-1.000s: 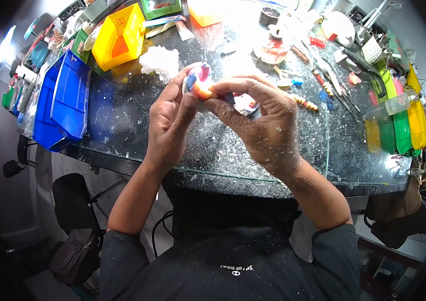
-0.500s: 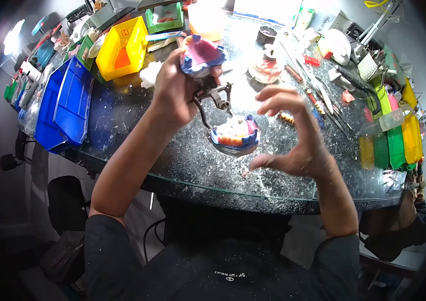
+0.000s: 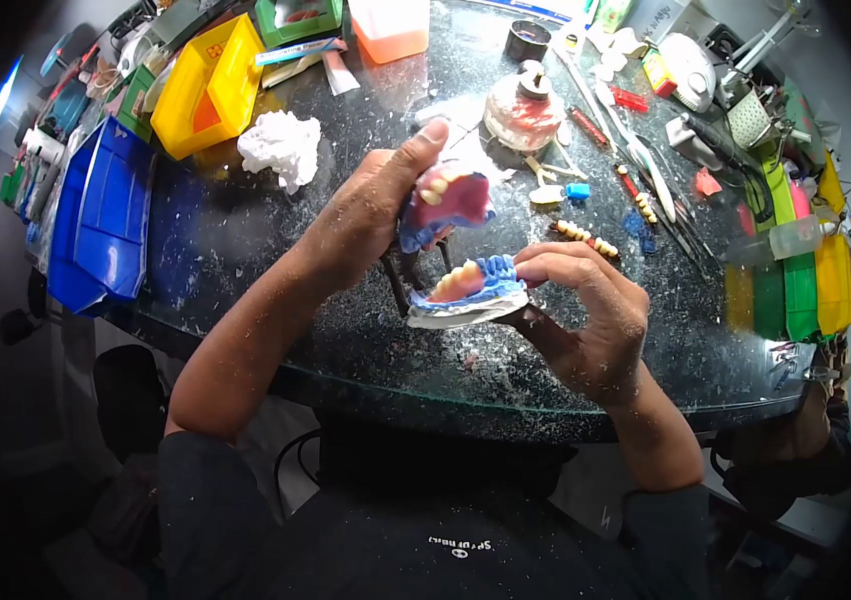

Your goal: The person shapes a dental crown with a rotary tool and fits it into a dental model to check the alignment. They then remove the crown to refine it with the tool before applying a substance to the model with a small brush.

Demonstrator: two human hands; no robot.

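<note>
A metal articulator [image 3: 395, 285] carries two dental models and stands open between my hands. My left hand [image 3: 370, 205] is closed round the upper model [image 3: 452, 208], which has a pink base, blue edges and a few teeth. My right hand [image 3: 585, 310] grips the right end of the lower model [image 3: 473, 292] between fingers and thumb. This one has cream teeth on pink, blue material and a white plaster base, seen from the side. Part of the articulator is hidden behind my left hand and the models.
Crumpled white tissue [image 3: 282, 150] lies left of my left hand. Beyond are a yellow bin [image 3: 207, 90] and a blue bin [image 3: 102, 220]. Another plaster model [image 3: 525, 112], tooth strips [image 3: 585, 238], a blue block [image 3: 576, 191] and long tools [image 3: 645, 170] lie behind and to the right.
My right hand, apart from the models before, has closed on the lower one. My left hand has lowered and turned the upper model, and the lower model now shows its side.
</note>
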